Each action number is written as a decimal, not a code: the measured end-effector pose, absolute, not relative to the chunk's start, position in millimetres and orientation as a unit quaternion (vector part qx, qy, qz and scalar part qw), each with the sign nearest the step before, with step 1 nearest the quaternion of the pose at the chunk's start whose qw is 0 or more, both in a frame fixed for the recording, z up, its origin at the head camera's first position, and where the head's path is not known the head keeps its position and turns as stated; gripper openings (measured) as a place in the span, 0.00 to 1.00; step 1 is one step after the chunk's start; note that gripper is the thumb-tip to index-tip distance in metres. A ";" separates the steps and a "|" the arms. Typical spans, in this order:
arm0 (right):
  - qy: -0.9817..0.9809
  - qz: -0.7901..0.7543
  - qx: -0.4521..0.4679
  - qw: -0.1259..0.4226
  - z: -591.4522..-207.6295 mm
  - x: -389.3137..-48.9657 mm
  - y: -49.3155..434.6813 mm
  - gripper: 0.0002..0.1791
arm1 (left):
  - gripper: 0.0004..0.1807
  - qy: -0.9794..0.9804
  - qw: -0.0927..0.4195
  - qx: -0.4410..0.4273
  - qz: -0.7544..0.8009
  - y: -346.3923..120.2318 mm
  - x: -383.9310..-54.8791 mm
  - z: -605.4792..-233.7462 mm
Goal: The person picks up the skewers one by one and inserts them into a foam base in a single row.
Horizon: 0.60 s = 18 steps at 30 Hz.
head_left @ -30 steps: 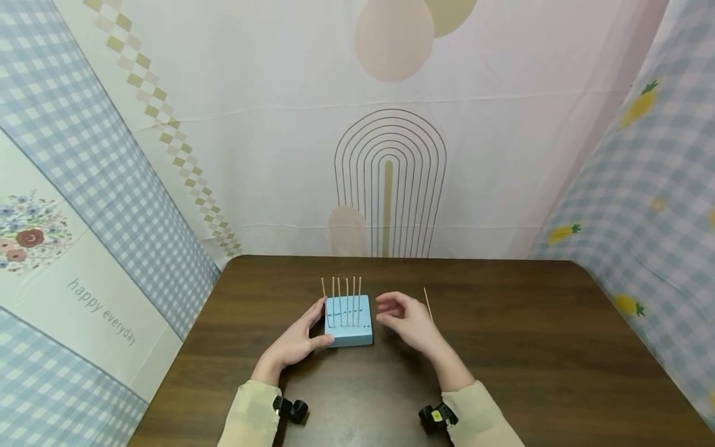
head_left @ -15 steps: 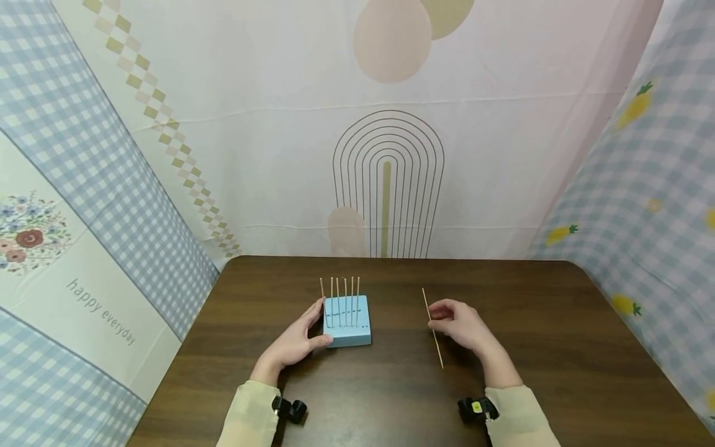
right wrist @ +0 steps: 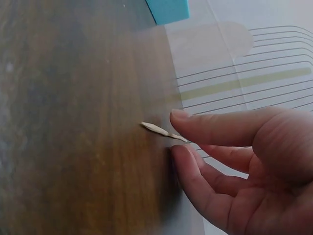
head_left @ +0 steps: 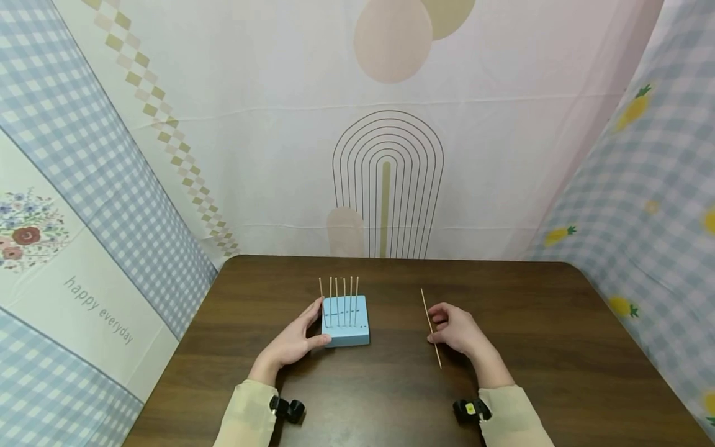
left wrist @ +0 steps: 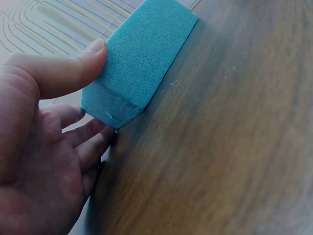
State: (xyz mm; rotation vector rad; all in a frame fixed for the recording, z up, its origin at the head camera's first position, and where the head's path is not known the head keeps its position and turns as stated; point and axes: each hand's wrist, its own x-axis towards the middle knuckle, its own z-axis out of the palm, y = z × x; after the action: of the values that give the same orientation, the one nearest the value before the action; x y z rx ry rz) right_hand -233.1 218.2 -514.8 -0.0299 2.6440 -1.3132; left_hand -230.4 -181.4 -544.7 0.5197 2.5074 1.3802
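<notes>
A light blue foam block [head_left: 350, 341] sits on the table with several thin wooden sticks [head_left: 357, 288] standing upright in its holes. My left hand [head_left: 289, 345] holds its left side, the thumb on the front corner and the fingers along the side. In the left wrist view the thumb [left wrist: 78, 73] lies on the block's front face [left wrist: 146, 49]. To the right, a single bamboo stick [head_left: 424, 304] lies on the table. My right hand [head_left: 458, 330] is at this stick, thumb and fingertips to either side of its middle. The right wrist view shows a small gap between them, the stick's pointed end [right wrist: 154, 128] beyond.
The dark wooden table [head_left: 380, 397] ends at a white patterned cloth [head_left: 279, 174] hung behind it. Checked blue cloths hang along the left and right sides. A black wrist camera [head_left: 287, 410] sits on each sleeve.
My right hand has moved from beside the block rightward to the lying stick, and its thumb has shifted nearer to me along it. The left hand stays on the block.
</notes>
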 end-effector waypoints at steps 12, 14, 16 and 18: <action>0.901 -0.423 0.006 0.093 -515.5 -232.4 212.5 0.31 | 0.54 0.854 0.122 0.173 0.475 -181.0 -230.1 -544.0; 0.902 -0.421 0.008 0.094 -515.3 -232.6 211.7 0.31 | 0.54 0.854 0.121 0.171 0.476 -181.4 -230.5 -544.8; 0.902 -0.422 0.009 0.096 -515.7 -233.0 211.3 0.30 | 0.54 0.855 0.121 0.170 0.475 -181.4 -230.6 -545.4; 0.901 -0.422 0.008 0.098 -515.9 -232.9 211.8 0.30 | 0.54 0.856 0.120 0.170 0.474 -181.4 -230.6 -546.3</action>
State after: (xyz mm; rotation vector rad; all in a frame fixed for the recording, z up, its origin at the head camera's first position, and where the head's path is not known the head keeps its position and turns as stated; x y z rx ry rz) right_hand -232.9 211.8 -515.9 0.0251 2.6666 -1.2492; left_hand -230.6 -181.4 -546.3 0.4964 2.4999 1.3841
